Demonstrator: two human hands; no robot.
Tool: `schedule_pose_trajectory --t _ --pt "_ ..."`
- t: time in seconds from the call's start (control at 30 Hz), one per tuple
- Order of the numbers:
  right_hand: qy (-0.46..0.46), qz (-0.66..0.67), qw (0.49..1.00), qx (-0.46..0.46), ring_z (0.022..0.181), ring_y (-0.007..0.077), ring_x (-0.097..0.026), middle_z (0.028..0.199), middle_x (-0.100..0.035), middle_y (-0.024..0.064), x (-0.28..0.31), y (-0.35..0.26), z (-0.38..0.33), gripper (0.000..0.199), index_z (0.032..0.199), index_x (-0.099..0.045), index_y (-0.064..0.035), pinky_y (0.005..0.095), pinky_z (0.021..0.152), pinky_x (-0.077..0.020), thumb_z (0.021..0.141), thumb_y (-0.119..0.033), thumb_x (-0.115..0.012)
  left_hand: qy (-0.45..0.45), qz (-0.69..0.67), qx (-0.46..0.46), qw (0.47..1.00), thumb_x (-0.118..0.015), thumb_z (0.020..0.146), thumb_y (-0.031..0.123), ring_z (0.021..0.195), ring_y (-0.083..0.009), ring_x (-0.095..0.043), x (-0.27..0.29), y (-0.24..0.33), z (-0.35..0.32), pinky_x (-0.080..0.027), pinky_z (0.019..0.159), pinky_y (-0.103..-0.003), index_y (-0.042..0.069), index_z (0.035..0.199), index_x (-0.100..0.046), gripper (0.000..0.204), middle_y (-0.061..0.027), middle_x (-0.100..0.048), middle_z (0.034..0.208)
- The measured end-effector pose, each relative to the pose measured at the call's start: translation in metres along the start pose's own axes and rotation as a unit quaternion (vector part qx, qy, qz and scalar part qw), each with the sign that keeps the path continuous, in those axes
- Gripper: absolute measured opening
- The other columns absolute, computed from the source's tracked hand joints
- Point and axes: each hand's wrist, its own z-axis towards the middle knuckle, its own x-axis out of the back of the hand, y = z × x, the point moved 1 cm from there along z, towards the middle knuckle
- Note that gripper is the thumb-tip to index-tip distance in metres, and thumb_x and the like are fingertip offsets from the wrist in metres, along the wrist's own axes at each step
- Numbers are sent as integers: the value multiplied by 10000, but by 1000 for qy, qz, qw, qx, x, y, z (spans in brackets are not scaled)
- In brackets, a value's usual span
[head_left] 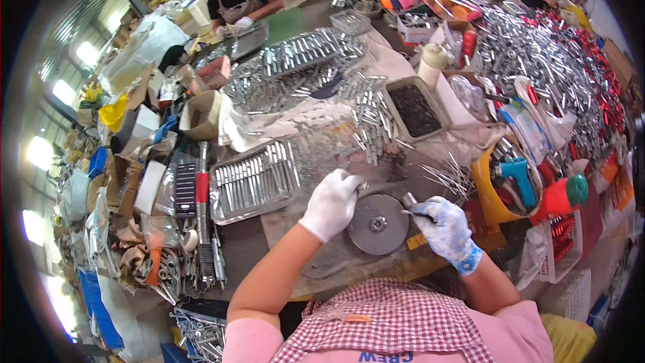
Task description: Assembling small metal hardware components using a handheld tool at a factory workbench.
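Observation:
My left hand, in a white glove, is closed with the fingertips pinched together. A small shiny metal piece shows at the fingertips; its kind is too small to tell. My right hand, in a white glove with blue patches, is closed around a metal cylindrical tool whose blunt end sticks out toward the left. The rest of that tool is hidden by the fingers. Between my hands lies a round grey metal disc with a small nut-like metal part at its centre.
Left of me stands a metal tray with rows of metal rods. Metal tubes lie ahead beside a tub of dark pins. Thin rods and a yellow bucket with a teal-handled tool are at right. A person works across the table.

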Motion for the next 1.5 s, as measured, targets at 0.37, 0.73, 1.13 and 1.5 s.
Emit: schedule_pose_trajectory --t 0.37,0.73,1.13,1.5 --pt "-112 -30 992 52 639 301 -626 726 -614 76 -15 -25 -2 131 885 -703 -91 391 568 -505 759 -59 -719 -45 -196 -1 980 -604 749 -69 849 -353 -588 25 57 -56 -508 756 -425 23 1118 -615 381 -158 -580 906" --pt "-99 -56 990 84 642 277 -634 731 -624 69 -8 -33 1 143 849 -707 -96 384 582 -511 712 -67 -739 -28 -247 -37 968 -676 725 -97 824 -346 -634 14 48 -64 -525 736 -414 10 1039 -587 343 -161 -634 907" --pt "-146 -76 984 73 665 258 -635 724 -604 41 -29 -10 1 99 828 -695 -121 389 591 -509 734 -102 -720 12 -184 -29 982 -712 693 -36 813 -334 -632 -6 50 -66 -532 729 -404 21 993 -605 323 -139 -633 887" --pt "-216 -315 915 -133 914 337 -687 911 -720 140 -35 75 98 221 917 -747 -105 432 828 -540 822 -282 -656 60 -177 49 981 -698 755 8 815 -336 -635 -21 36 -83 -523 741 -423 17 963 -595 233 -147 -639 870"
